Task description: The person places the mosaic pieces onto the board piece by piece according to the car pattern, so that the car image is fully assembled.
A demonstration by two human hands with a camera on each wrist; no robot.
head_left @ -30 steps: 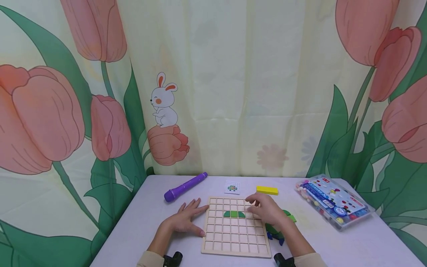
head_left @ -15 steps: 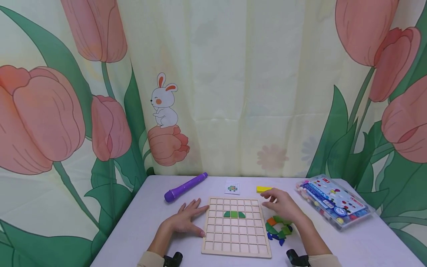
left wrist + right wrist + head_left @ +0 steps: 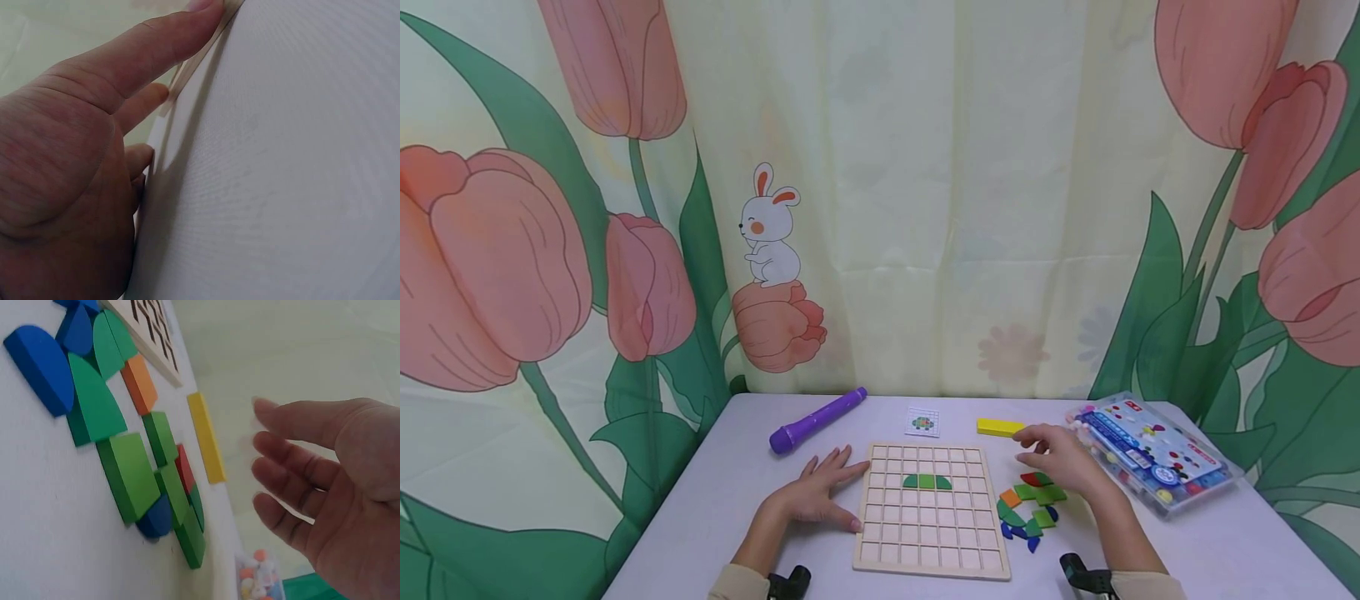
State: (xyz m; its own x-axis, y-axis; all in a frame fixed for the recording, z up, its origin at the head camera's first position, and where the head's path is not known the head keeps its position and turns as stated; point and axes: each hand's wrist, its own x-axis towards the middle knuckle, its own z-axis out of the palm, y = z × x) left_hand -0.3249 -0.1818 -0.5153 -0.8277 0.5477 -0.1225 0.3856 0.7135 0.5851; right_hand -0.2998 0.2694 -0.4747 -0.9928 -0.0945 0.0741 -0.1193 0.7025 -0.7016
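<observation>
My left hand (image 3: 816, 493) rests on the table, fingers spread and straight, with index finger and thumb touching the left edge of a wooden grid board (image 3: 929, 533). On the board, a light green square tile (image 3: 927, 482) sits between two dark green quarter-round tiles in one row. My right hand (image 3: 1063, 458) hovers beyond the loose tiles to the board's right, fingers relaxed and nothing between them. In the right wrist view those tiles include an orange one (image 3: 139, 384), a red one (image 3: 185, 469), several green ones (image 3: 128, 475) and several blue ones (image 3: 40, 369).
Behind the board lie a small pattern card (image 3: 922, 422) and a yellow block (image 3: 998, 427). A purple microphone-shaped stick (image 3: 816, 421) is at the back left. A clear plastic box (image 3: 1153, 454) with colourful contents stands at the right. A tulip-print curtain (image 3: 895, 250) hangs behind the table.
My right hand has moved right, from over the board's right side to above the far end of the loose tiles, uncovering them. The left hand and the tiles on the board stay put.
</observation>
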